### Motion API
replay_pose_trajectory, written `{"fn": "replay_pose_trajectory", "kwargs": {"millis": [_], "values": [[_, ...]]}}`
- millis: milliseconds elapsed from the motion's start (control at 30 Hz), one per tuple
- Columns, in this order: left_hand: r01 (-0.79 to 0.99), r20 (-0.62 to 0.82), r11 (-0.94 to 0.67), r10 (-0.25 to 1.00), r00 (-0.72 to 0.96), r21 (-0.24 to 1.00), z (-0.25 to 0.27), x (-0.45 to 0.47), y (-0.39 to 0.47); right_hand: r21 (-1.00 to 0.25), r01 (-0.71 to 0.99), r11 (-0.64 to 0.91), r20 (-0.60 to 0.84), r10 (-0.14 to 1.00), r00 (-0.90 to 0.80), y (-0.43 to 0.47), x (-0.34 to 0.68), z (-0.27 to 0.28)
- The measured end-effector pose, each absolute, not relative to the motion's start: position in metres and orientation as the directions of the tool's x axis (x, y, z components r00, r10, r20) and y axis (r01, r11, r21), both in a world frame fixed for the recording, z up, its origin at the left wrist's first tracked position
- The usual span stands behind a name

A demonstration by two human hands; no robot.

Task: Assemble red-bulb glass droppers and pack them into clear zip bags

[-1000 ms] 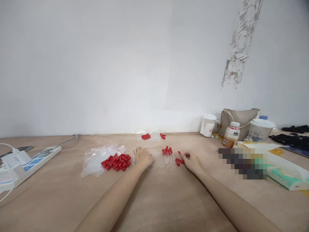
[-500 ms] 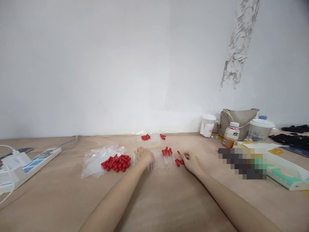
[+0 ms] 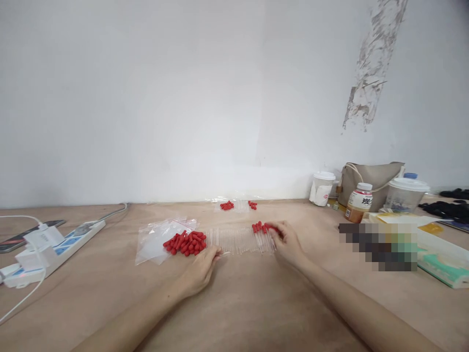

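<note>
two hands at either end of a row of clear tubes

from where i stand, the row of slender, see-through tubes [image 3: 234,240] lies in the middle of the brown, wood-toned desk [image 3: 234,298], the tubes side by side and pointing away from the person. at its right end a few tubes wear red, rubbery-looking bulbs [image 3: 259,227] on their far ends.

the left hand [image 3: 200,270] is low at the near left edge of the row, thumb and fingers pressed together, pinching a thin clear tube [image 3: 225,253] whose tip pokes out past the fingertips. the right hand [image 3: 288,243] is at the other end, fingers curled over beside the capped tubes. a bit of red shows at its fingertips, but i cannot tell whether they grip that bulb or only touch it.

just beyond the left hand sits a heap of loose red bulbs [image 3: 185,243], partly over flat, clear plastic zip bags [image 3: 151,240]. near the wall, a clear plastic packet [image 3: 240,207] lies with two small clusters of red bulbs [image 3: 227,206]. off to the right stand a white lidded paper cup [image 3: 323,190] and a labelled bottle with a white cap [image 3: 359,204]; a white power strip [image 3: 82,238] lies far left.
</note>
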State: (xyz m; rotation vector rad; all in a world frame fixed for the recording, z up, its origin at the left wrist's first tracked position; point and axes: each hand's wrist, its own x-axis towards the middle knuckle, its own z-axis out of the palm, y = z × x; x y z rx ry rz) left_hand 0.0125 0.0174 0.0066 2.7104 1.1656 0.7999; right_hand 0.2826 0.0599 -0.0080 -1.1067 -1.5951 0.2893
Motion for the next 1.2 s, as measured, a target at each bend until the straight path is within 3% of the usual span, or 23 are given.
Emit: {"fn": "replay_pose_trajectory", "kwargs": {"millis": [233,400,633,1200], "values": [[0.541,0.528,-0.768,0.633,0.566,0.343,-0.009,0.024,0.014,-0.69,0.36,0.628,0.614,0.771,-0.169,0.03,0.23,-0.026],[0.617,0.563,-0.748,0.627,0.538,0.243,-0.014,0.021,0.015,-0.717,0.346,0.606,0.588,0.791,-0.169,0.028,0.232,-0.035],[0.639,0.618,-0.757,0.57,0.541,0.139,-0.009,0.02,0.014,-0.599,0.377,0.707,0.614,0.707,-0.35,0.021,0.235,-0.026],[0.56,0.61,-0.825,0.483,0.629,0.075,-0.021,0.017,0.021,-0.585,0.379,0.717,0.582,0.696,-0.42,0.016,0.233,-0.022]]}}
